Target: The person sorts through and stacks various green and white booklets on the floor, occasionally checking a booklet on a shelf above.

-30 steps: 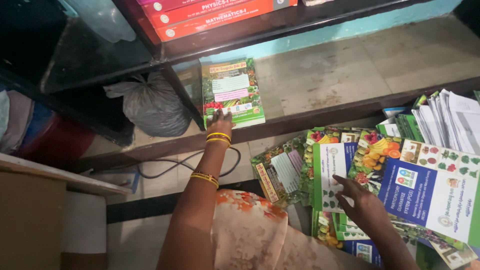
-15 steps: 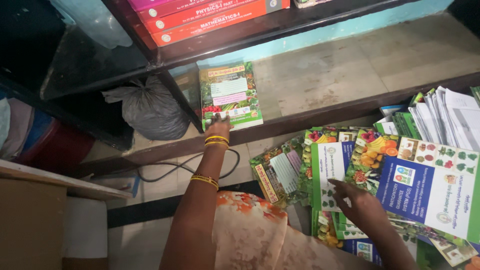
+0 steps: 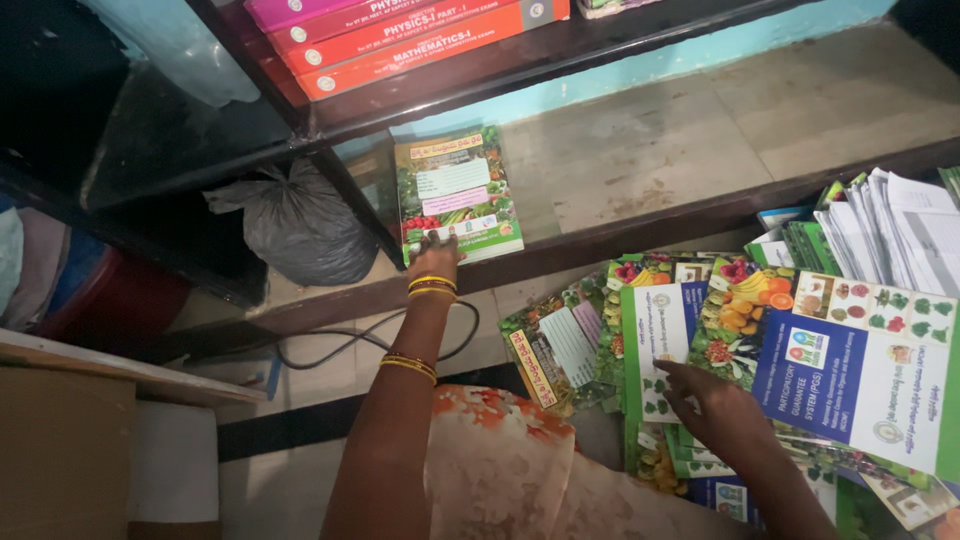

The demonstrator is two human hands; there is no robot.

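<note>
My left hand [image 3: 433, 256] reaches forward to the lower shelf, and its fingers grip the near edge of a stack of green booklets [image 3: 455, 185] lying flat there. Gold bangles ring that wrist and forearm. My right hand [image 3: 712, 403] lies with fingers spread on a loose pile of colourful booklets [image 3: 660, 330] with fruit pictures, low at the right. A large blue and green booklet [image 3: 850, 385] lies just right of that hand.
Red and pink textbooks [image 3: 420, 35] lie on the upper shelf. A grey plastic bag [image 3: 300, 225] sits left of the shelf divider, and a black cable [image 3: 335, 350] runs below. White papers [image 3: 900, 235] are stacked at the right. A cardboard box [image 3: 60, 450] stands at the left.
My left hand stays on the near edge of the green booklets. My right hand has shifted slightly on the pile.
</note>
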